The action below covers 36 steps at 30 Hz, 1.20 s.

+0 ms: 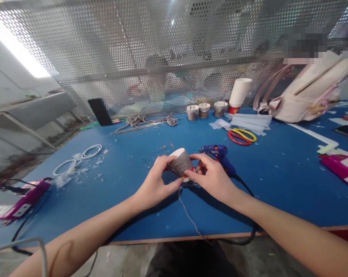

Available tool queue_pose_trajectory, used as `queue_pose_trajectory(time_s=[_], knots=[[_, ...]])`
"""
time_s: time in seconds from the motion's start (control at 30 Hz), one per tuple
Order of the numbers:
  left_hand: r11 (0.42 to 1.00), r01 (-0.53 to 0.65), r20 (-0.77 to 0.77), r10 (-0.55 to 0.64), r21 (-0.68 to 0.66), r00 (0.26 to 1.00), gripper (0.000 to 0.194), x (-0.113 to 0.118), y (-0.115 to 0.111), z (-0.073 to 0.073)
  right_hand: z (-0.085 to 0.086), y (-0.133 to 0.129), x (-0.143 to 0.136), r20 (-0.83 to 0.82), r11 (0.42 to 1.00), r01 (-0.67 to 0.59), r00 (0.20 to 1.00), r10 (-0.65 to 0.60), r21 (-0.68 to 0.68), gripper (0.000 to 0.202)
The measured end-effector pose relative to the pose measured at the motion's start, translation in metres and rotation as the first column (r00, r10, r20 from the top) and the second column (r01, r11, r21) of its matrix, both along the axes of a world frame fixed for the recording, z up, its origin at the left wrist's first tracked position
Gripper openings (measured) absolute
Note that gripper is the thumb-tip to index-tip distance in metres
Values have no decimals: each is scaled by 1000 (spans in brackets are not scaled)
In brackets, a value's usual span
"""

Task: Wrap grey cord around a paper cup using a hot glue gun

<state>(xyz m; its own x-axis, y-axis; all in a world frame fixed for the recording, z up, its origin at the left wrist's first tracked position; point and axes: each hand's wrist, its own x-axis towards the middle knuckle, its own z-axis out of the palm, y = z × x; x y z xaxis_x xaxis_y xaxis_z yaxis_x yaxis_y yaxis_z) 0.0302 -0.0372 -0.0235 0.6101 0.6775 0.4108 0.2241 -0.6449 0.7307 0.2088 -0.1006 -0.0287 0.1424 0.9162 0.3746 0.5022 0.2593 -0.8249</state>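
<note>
A paper cup (180, 163), tilted and wrapped for most of its side in thin grey cord, is held between both hands above the table. My left hand (159, 179) grips it from the left, thumb low near the rim. From the right, my right hand (210, 175) has thumb and fingers on the cup's side, by a strip of red that shows uncovered. A loose length of grey cord (188, 215) runs from the cup down over the table's front edge. Just behind my right hand lies a blue glue gun (220, 152).
Scissors (241, 136), plastic strips (250, 119), stacked paper cups (240, 94), cord-wrapped cups (204, 110) and a grey cord bundle (142, 121) line the back. White rings (91, 151) and scraps lie left. Power strips (26, 198) sit at both sides; a backpack (303, 92) stands right.
</note>
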Motion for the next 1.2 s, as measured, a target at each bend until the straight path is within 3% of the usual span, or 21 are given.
queue_pose_trajectory(time_s=[0.3,0.5,0.63,0.97,1.2], knots=[[996,-80,-5,80,27,997,27,1,-3,-1,8,-6,1,-1,996,-83,997,83,17,17],[991,-127,-23,126,-32,992,27,1,-3,-1,5,-10,1,205,944,-144,975,85,295,9],[989,-143,-16,142,-34,990,28,2,-3,-1,1,-10,1,307,909,-181,950,63,375,11],[990,-129,-15,129,-51,992,28,3,-5,2,4,-16,-2,310,915,-131,951,7,383,12],[987,-153,9,154,-47,988,25,1,-3,0,4,-22,-9,338,931,-180,939,66,317,14]])
